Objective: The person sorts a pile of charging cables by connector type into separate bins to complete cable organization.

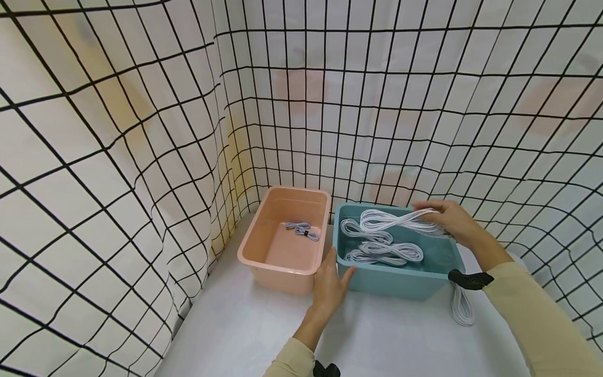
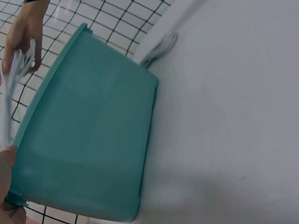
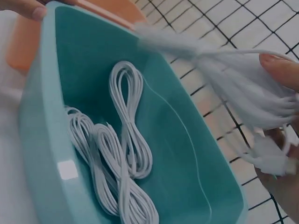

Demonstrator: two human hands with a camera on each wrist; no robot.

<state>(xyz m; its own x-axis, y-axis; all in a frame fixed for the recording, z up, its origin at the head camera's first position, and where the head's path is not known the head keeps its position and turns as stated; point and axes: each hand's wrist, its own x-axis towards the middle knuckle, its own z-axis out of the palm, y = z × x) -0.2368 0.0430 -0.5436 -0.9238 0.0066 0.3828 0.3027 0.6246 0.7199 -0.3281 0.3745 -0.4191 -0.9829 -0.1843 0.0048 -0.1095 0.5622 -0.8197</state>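
My right hand (image 1: 440,215) pinches a white cable bundle (image 1: 400,217) above the far right part of the teal bin (image 1: 393,283); the right wrist view shows its strands (image 3: 224,65) bunched against my fingers (image 3: 280,65). Several coiled white cables (image 3: 121,163) lie on the teal bin's floor. My left hand (image 1: 335,268) rests with fairly straight fingers on the bin's near-left corner, one fingertip (image 3: 23,7) on the rim. The pink bin (image 1: 278,262) stands just left of the teal one and holds one small bound cable (image 1: 301,230).
Another white cable coil (image 1: 461,306) lies on the white table beside the teal bin's right wall, also visible as the coil (image 2: 161,46) in the left wrist view. A checked curtain (image 1: 118,157) closes in the left, back and right sides.
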